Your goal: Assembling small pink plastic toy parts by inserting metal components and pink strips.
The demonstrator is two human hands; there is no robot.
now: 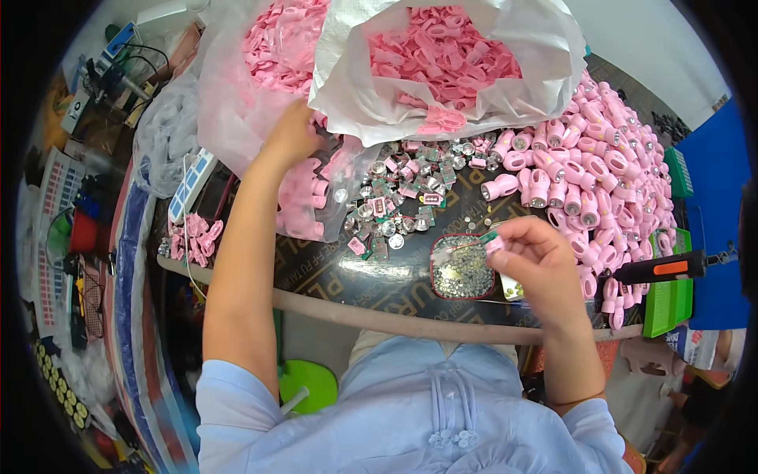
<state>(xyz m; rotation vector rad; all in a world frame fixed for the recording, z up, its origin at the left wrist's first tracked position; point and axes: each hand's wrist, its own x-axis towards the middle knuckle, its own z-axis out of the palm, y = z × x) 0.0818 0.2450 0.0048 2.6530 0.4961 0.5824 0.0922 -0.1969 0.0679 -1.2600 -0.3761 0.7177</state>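
My left hand (297,136) reaches to the far left of the table, at the mouth of a clear plastic bag (221,95) of pink plastic shell parts (286,47). Its fingertips are hidden among plastic and pink pieces, so their grip does not show. Near the front edge, my right hand (538,257) pinches a small pink-and-green circuit board piece (493,242) between thumb and fingers. It hovers over the right rim of a red-edged tray (433,276) filled with small silvery parts. Beyond lies a loose pile of circuit pieces with silvery reflectors (395,207).
A white woven sack (343,87) of pink shells stands at the back. Assembled pink flashlights (608,170) are heaped at the right, beside a black-and-orange tool (663,269) and a green basket (667,296). At left are a power strip (192,186) and small pink parts (193,239).
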